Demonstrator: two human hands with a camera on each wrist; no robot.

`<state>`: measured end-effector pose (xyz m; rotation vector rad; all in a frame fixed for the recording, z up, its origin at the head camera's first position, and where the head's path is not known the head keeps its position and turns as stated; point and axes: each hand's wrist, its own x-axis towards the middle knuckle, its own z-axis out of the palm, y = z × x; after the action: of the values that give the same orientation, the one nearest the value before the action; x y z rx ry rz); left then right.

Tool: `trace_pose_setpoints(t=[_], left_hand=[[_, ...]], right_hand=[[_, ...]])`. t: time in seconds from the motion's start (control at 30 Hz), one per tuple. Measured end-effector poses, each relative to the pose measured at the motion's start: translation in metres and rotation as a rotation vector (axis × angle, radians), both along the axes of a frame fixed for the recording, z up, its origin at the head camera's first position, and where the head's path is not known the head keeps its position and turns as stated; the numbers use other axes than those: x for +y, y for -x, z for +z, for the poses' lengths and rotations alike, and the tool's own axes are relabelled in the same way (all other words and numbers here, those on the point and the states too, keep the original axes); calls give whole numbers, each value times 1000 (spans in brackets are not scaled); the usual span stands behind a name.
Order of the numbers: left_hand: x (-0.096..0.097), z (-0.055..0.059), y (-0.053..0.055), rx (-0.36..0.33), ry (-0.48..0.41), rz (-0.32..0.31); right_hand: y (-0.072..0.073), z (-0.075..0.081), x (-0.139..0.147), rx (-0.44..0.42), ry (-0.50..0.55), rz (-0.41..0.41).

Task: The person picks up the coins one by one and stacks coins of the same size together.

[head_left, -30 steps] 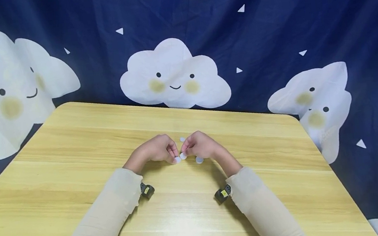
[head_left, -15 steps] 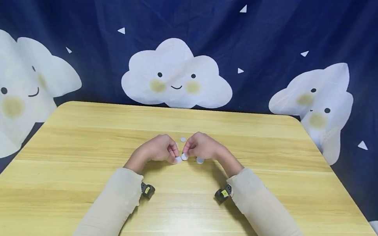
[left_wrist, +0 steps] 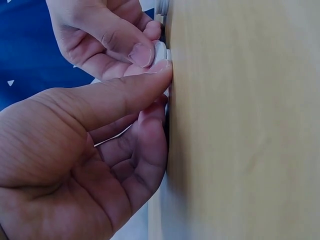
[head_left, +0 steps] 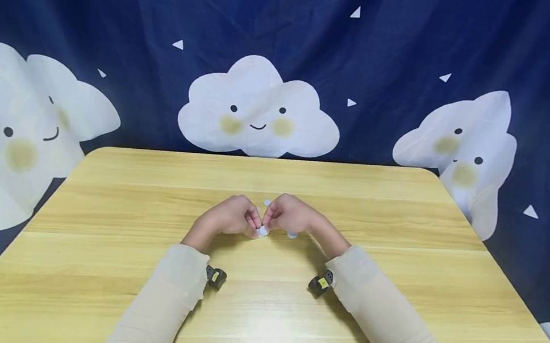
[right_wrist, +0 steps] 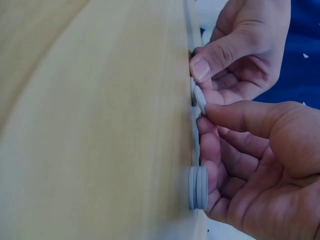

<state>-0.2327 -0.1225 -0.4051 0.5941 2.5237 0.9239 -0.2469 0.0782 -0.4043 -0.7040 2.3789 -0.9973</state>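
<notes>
My left hand [head_left: 233, 215] and right hand [head_left: 289, 214] meet near the middle of the table. The right thumb and fingers pinch a small round white disc [right_wrist: 200, 99], which is tilted in the right wrist view. It sits right over the lower white discs [right_wrist: 192, 91] on the table. My left thumb and fingers hold the edge of those lower discs; the left thumb tip is right at their rim in the left wrist view. The far side of the discs is hidden by fingers.
Beside the right hand stands a short stack of similar discs [right_wrist: 198, 188]. Another white disc [head_left: 267, 202] lies farther back on the wooden table [head_left: 252, 323]. A dark blue curtain [head_left: 256, 19] with printed clouds hangs behind the table.
My right hand has shifted slightly left with its disc, which now overlaps the discs at the left hand. The left hand has stayed almost in place.
</notes>
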Motion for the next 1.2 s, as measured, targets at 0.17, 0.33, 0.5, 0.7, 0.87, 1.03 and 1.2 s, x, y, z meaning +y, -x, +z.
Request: trace_pose_setpoints(t=[0.17, 0.33, 0.5, 0.7, 0.87, 1.03, 1.2], left_hand=[[0, 1, 0, 11, 10, 1], [1, 1, 0, 11, 18, 0], [2, 0, 0, 14, 26, -9], [0, 1, 0, 19, 31, -10], [0, 2, 0, 16, 34, -10], [-1, 2, 0, 11, 31, -20], [-5, 2, 2, 5, 28, -26]], right_hand=[[-1, 0, -2, -7, 0, -10], [-3, 0, 1, -15, 9, -17], [-6, 2, 4, -42, 28, -32], [-6, 2, 4, -61, 54, -23], [-6, 2, 2, -37, 41, -4], [-6, 1, 1, -16, 20, -2], [-5, 1, 1, -14, 12, -8]])
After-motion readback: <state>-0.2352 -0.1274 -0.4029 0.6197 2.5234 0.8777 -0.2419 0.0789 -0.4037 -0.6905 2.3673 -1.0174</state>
